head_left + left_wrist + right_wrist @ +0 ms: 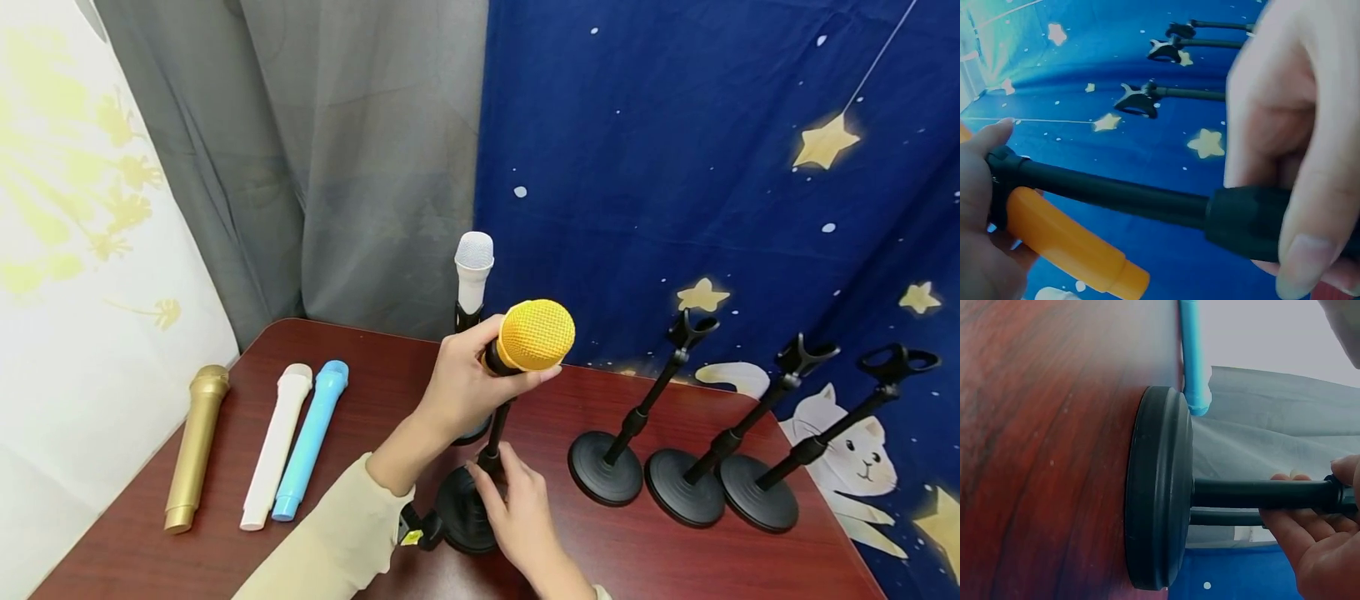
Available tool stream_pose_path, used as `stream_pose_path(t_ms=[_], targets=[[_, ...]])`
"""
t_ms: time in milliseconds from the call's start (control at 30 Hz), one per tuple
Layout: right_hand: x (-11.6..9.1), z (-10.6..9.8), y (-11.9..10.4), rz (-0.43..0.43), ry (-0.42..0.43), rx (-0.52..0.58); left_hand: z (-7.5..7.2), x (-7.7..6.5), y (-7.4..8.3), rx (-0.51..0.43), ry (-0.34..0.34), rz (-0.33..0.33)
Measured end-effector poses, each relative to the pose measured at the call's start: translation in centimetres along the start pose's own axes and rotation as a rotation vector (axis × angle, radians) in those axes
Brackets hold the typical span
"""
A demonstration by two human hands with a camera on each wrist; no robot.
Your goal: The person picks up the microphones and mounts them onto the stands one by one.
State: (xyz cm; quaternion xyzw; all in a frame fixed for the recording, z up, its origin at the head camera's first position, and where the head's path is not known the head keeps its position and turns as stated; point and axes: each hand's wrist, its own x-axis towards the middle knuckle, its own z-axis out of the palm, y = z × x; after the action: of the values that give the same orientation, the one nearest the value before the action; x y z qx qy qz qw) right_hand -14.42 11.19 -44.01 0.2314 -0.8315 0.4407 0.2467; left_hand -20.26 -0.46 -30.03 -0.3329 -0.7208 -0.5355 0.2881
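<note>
Yellow microphone (536, 335) sits gripped in the curled left hand (463, 382). Right hand (522, 515), lower, pinches the black stand (457, 512) beneath.

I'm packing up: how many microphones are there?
5 visible: gold microphone, white microphone and blue microphone lying at left; upright white microphone on the rear stand; yellow microphone in the left hand.
</note>
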Motion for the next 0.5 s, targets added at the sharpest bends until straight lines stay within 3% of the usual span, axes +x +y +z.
stream_pose_path(t_ms=[233,333,500], targets=[[0.02,-0.15,-0.04,-0.001,0.001,-0.017,-0.10,0.19,0.13,-0.015,-0.112,-0.062],[0.00,-0.16,-0.01,-0.009,0.003,-0.022,-0.06,0.14,0.09,-0.071,-0.155,-0.171],[-0.01,-0.19,0.06,-0.021,-0.002,-0.028,0.13,-0.10,0.04,-0.169,-0.171,-0.355]])
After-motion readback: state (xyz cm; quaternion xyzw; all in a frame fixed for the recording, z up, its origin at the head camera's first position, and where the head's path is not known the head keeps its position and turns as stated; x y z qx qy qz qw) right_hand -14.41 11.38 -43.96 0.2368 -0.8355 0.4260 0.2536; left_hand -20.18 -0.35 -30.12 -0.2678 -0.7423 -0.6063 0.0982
